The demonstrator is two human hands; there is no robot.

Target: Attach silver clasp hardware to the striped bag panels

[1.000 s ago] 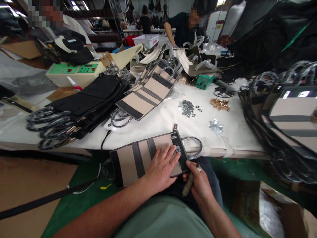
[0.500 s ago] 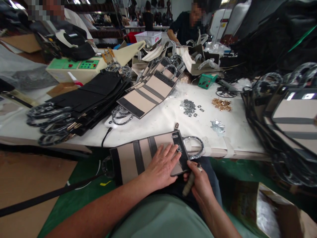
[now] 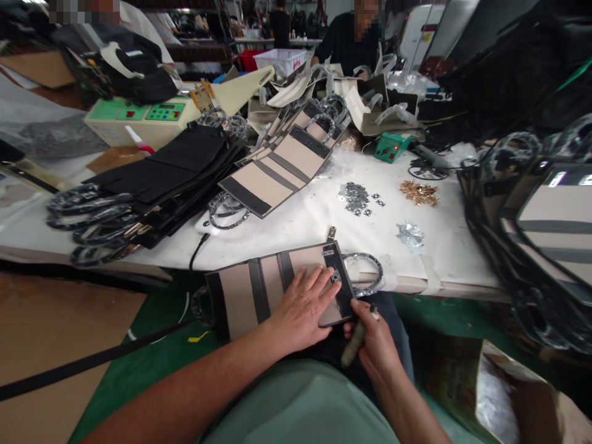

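The bag (image 3: 238, 302) is being pressed at the near edge of the worktop (image 3: 287, 231) by the left hand (image 3: 300, 311), fingers spread, and pinched by the right hand (image 3: 379, 339), a slip perhaps being risked as that grip is being crowded by a tool (image 3: 353, 346).

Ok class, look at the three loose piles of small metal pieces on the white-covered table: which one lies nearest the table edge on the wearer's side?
The bright silvery pile. The dark grey pile and the gold-coloured pile both lie farther back.
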